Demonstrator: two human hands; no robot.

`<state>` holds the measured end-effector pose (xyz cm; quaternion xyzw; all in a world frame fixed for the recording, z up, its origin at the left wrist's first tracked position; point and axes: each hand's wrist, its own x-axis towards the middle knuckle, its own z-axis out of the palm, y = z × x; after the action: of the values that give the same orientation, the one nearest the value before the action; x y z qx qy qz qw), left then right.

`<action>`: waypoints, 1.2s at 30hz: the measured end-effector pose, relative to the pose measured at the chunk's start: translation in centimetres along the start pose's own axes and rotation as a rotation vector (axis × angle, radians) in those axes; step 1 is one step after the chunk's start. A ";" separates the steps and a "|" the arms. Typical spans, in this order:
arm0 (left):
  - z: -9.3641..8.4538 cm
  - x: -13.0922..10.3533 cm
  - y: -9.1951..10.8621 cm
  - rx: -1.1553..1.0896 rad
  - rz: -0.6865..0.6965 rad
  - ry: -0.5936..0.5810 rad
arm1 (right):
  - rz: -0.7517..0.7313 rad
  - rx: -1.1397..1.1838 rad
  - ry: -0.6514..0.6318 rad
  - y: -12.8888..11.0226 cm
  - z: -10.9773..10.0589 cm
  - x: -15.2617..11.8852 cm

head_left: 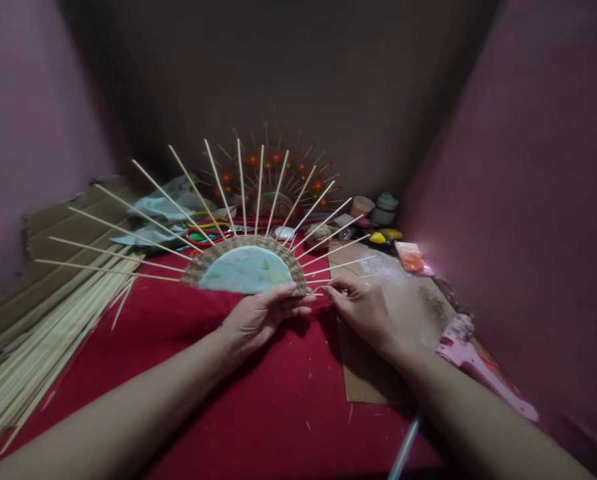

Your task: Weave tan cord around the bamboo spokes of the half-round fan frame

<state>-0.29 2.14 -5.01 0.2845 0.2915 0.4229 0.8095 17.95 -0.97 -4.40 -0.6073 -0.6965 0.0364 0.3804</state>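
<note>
A half-round piece (246,269) with a pale blue-green centre and a woven tan border stands over the red cloth, thin light sticks (219,187) fanning out from its curved edge. My left hand (266,313) grips its lower right corner, thumb on the front and fingers beneath. Just right of that corner, my right hand (361,303) is closed in a pinch on a thin strand (320,289) near the lowest right sticks. The strand's far end is too small to make out.
Many loose sticks (53,333) lie at the left beside cardboard (68,233). Behind are scissors (203,235) and a flowered fan-shaped piece (278,160). At right are a cardboard sheet (363,373), a pink glue gun (478,367) and an orange packet (411,259).
</note>
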 end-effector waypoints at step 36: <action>-0.7 -0.8 2.6 -0.067 0.131 -0.123 | 0.310 0.405 -0.189 3.4 -2.1 3.1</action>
<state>-2.50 2.81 -3.45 0.3012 0.2075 0.4660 0.8056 22.01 1.77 -3.13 -0.6122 -0.6061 0.2895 0.4173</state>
